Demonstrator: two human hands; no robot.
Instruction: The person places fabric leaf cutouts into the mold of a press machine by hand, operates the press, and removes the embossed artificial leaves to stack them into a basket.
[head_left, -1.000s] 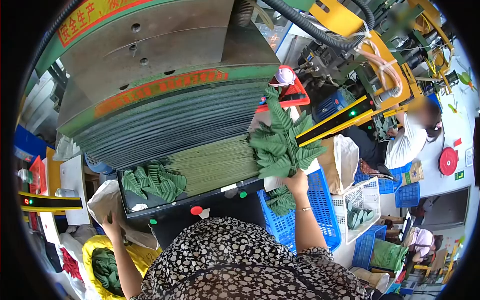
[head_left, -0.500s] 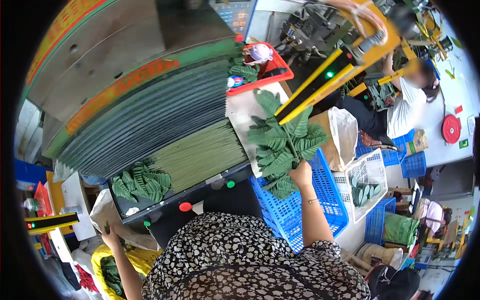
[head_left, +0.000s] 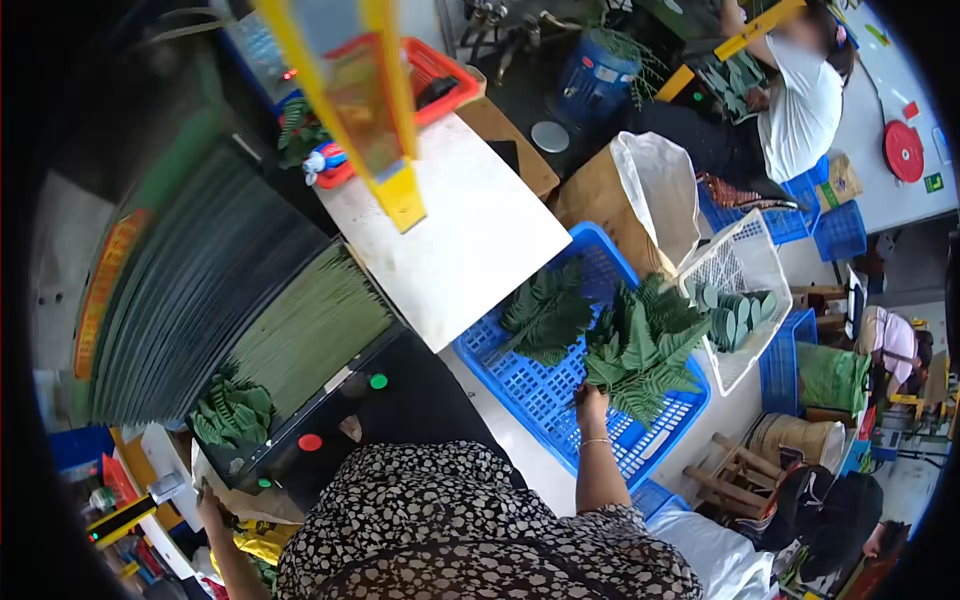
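Observation:
My right hand (head_left: 591, 404) is closed round the stems of a bunch of green artificial fern leaves (head_left: 645, 350), holding it over the blue plastic basket (head_left: 560, 430). Another green leaf bunch (head_left: 548, 312) lies inside that basket, left of my hand. At the lower left, my left hand (head_left: 212, 510) has its fingers curled near a yellow bag (head_left: 265, 542); what they hold is too small to make out. Beyond it, a pile of green leaves (head_left: 232, 412) sits on the machine's bed beside a layer of thin green strands (head_left: 315, 325).
A white tabletop (head_left: 460, 235) adjoins the machine, with a yellow bar (head_left: 400, 195) above it. A red tray (head_left: 440, 85) stands behind. Right of the blue basket are a white basket (head_left: 745, 300) of leaves and a large sack (head_left: 650, 190). A person in a white shirt (head_left: 803, 110) sits farther back.
My right hand has carried the leaf bunch from beside the white tabletop down over the blue basket. The view has swung right. My left hand stays at the lower left.

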